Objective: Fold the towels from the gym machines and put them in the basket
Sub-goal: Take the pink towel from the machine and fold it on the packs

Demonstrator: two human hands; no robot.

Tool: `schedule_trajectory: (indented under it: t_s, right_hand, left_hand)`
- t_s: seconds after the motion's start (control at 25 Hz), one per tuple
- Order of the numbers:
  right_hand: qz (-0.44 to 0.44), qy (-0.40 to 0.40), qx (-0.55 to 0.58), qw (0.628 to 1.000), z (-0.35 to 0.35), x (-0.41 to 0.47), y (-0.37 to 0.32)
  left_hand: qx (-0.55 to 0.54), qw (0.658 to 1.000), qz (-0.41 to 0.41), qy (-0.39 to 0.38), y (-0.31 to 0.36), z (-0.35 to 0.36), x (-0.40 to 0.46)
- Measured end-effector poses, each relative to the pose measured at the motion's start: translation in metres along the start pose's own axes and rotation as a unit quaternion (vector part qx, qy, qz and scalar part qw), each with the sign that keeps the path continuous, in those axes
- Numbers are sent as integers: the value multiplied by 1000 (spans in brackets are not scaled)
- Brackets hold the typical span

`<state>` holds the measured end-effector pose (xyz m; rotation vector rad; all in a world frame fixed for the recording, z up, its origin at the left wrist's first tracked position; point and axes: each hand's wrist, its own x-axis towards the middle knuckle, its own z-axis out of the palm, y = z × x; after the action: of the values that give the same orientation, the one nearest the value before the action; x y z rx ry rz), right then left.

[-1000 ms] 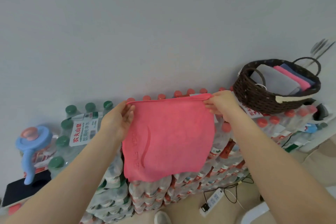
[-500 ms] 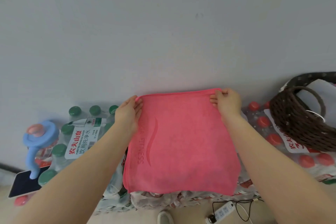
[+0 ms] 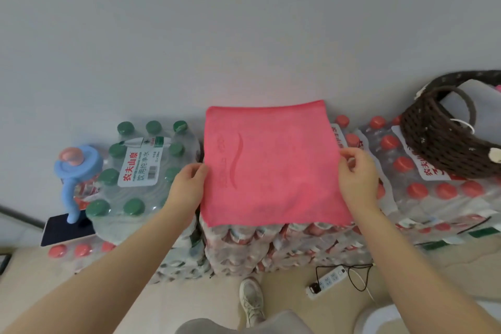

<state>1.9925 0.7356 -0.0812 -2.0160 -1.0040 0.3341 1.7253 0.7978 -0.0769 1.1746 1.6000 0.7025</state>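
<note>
A pink towel [image 3: 273,165] lies spread flat on top of the stacked packs of red-capped water bottles [image 3: 271,247], against the wall. My left hand [image 3: 187,184] pinches the towel's left edge at mid-height. My right hand [image 3: 357,173] grips its right edge. The dark brown wicker basket [image 3: 433,141] stands on the packs at the far right, partly cut off by the frame; a pale folded towel [image 3: 477,95] shows inside it.
A pack of green-capped bottles [image 3: 141,168] sits left of the towel, with a blue bottle top [image 3: 78,168] and a dark phone [image 3: 67,228] beside it. On the floor are a white power strip [image 3: 328,280] with cables and my shoe [image 3: 250,298].
The towel was held up by its top corners; now it lies flat on the bottle packs. Both hands slid down from the top corners to its side edges.
</note>
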Motion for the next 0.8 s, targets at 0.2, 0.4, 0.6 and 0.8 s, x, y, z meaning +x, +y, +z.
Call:
schedule_trajectory:
  t_s: [0.2,0.4,0.6,0.8]
  right_hand:
    - [95,44,124,987,-13,-69,18]
    - [240,-123,272,924,-19,-91,35]
    - [129,-109,224,960,-31,-92,31]
    - [-3,-157,51,986,-27,-100,26]
  left_hand:
    - [49,998,29,-2,-26,-6,-42]
    - [12,999,34,-24,-47,-3,-62]
    - [-41,998,23,-48,-57,1,-69]
    - [-94,994,13,-48,-55,-7,-66]
